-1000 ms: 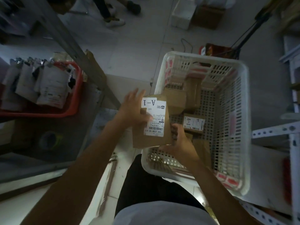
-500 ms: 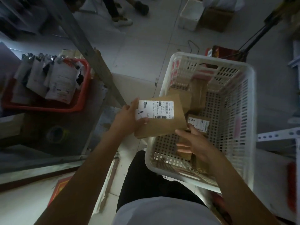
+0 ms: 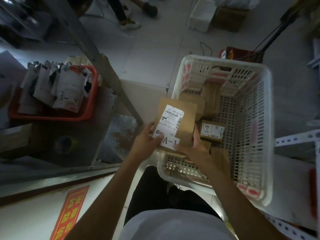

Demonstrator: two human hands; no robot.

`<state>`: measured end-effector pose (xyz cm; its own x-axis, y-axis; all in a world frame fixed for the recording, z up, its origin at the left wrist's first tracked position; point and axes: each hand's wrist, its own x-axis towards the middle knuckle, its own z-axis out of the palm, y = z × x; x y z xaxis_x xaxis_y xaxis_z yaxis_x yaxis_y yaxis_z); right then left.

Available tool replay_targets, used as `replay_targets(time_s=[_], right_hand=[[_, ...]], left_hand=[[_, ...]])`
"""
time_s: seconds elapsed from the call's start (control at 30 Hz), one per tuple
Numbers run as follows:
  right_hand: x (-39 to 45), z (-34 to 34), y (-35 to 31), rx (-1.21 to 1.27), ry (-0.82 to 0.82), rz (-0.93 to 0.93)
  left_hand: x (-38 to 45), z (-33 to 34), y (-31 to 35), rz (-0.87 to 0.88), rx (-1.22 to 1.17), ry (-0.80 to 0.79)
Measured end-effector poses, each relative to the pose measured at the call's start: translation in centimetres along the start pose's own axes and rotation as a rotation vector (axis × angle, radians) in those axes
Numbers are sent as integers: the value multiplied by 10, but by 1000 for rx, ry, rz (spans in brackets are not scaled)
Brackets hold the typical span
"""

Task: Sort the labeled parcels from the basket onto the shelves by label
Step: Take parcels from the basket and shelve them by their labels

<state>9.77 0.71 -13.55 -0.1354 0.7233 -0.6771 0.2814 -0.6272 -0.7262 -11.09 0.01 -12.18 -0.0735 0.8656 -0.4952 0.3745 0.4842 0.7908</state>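
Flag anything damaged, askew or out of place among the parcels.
The white paper mailers in the red plastic bin look torn, with dark ragged holes. The brown cardboard parcels in the white plastic basket lie jumbled at angles. The A-1 parcel looks intact.

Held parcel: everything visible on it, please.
The held parcel is a flat brown cardboard mailer, face up over the white basket's near-left rim. A white shipping label with barcodes covers its left half; a white tag reads A-1. The left hand grips the near-left edge, thumb on the label; the right hand holds the near-right corner.
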Motion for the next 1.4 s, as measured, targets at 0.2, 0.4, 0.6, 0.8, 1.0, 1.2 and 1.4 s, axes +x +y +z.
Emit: replay_targets(time_s=[0.2,0.4,0.6,0.8,1.0,1.2,1.4], right_hand=[[-21,-6,2,109,113,-105],[-69,-9,6,215,445,-183],[-150,15,25,423,755,-271],[-240,50,60,510,1055,-238],[-345,97,108,642,1413,-178],[-467,128,136,656,1798,-87],[-604,151,154,534,2139,85]], left_hand=[[-6,7,5,93,-17,-125],[-4,13,40,282,76,-293],[-28,26,80,491,233,-599],[-93,59,94,639,254,-881],[-191,112,84,769,337,-1218],[-315,172,97,960,384,-1558],[-479,223,123,1174,262,-1923]])
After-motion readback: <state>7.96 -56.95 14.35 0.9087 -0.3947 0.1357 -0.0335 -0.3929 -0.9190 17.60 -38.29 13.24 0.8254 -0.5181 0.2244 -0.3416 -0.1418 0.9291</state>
